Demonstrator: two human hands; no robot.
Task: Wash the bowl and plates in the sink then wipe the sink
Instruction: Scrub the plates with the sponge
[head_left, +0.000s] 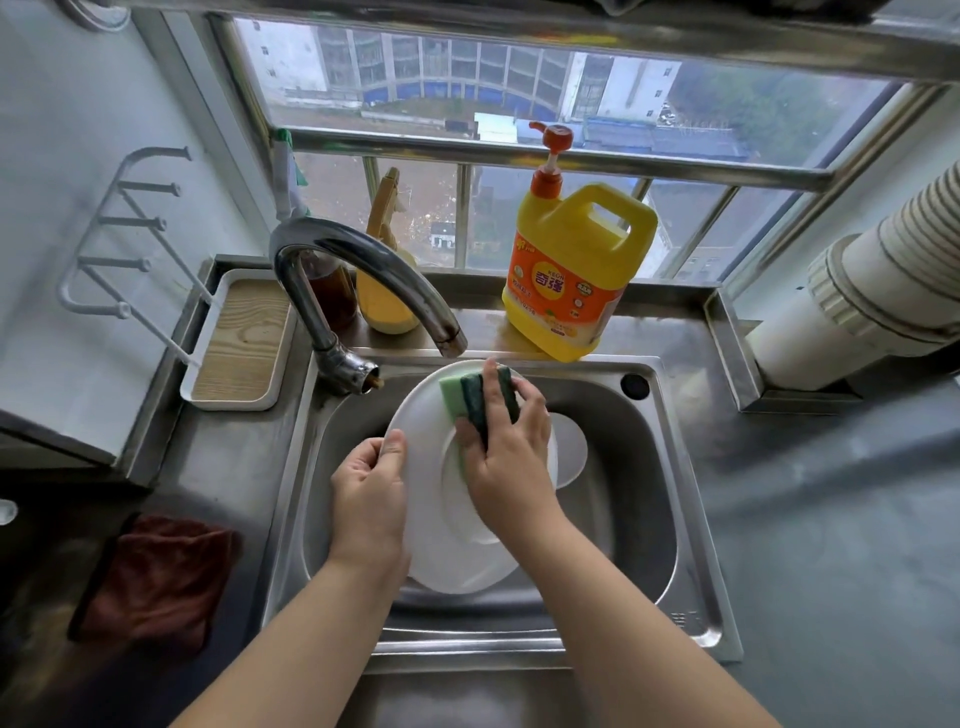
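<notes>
Steel counter ran along a barred window, and the sink (644, 447) sat at the centre of the frame under a curved tap (363, 270). Over the basin the left hand (370, 493) pinched the plate (421, 415) by its left rim, thumb on the upper face and fingers curled beneath. The right hand (506, 441) pressed a green sponge (470, 397) flat on the plate's upper part, fingers spread over it and the thumb hooked at its near edge. More white ware (569, 452) lay lower in the basin, right of centre (bowl or second plate, I could not tell). No water showed at the spout.

Judging by this, the scrub of the first plate was under way. To do it well, the plate wanted tilting toward the drain, with the holding hand braced so the sponge's push did not swing it. Overlapping circles from well to rim would serve, then a turn to reach the back. A soapy rim slips easily, so the pinch should stay firm.

A yellow soap jug (576, 270) stood at upper centre, a brown cloth (156, 577) lay at lower left, and a tray (244, 338) sat left of the tap.
</notes>
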